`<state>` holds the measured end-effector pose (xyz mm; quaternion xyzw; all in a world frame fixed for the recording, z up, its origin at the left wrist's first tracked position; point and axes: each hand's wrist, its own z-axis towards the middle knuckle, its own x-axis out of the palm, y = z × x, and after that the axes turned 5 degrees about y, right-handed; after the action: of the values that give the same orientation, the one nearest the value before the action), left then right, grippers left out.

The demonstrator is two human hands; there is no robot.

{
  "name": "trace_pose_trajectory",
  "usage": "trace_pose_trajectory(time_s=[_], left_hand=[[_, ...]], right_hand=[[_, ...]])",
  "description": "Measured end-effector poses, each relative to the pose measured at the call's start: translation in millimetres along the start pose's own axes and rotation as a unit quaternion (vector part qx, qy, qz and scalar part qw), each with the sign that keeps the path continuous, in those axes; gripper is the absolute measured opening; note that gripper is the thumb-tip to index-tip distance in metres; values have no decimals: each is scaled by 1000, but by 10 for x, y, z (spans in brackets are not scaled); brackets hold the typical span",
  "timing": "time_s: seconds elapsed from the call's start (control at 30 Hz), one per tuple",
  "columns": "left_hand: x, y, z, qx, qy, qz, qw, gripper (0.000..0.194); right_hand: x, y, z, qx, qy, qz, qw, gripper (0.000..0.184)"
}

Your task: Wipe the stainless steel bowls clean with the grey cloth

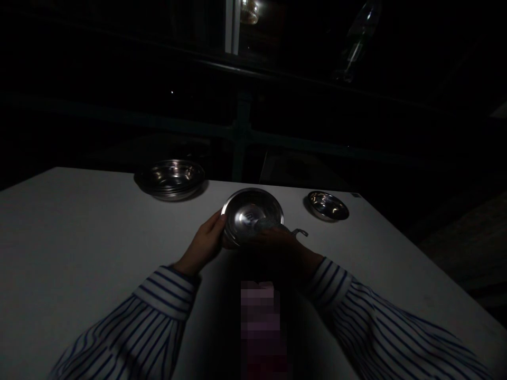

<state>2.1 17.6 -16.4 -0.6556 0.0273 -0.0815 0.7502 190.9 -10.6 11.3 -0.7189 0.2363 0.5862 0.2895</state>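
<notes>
Fingers of the left hand [204, 240] pinch the rim of a metal dish [241, 206] at the frame's centre, thumb uppermost. Right hand [283, 248] is over a grey pad [271, 224] against the dish; its fingers are too dark to tell. Likely light, stiff and slippery, unlikely to break, the dish is best held by its rim. One dish in hand, one pad, one small bowl [328, 205] right of centre; the nested stack [171, 182] upper left can't be counted.

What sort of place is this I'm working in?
Probably an indoor kitchen or dining area, though the dark hides much. The signs: a shiny metal dish in the left hand, and stacked metal bowls on a white table.
</notes>
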Motion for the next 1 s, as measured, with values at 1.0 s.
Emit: trace_pose_trajectory(time_s=[1.0], left_hand=[[-8, -54, -28, 19, -8, 87, 996, 45]], right_hand=[[109, 87, 154, -40, -108, 10, 993, 27]])
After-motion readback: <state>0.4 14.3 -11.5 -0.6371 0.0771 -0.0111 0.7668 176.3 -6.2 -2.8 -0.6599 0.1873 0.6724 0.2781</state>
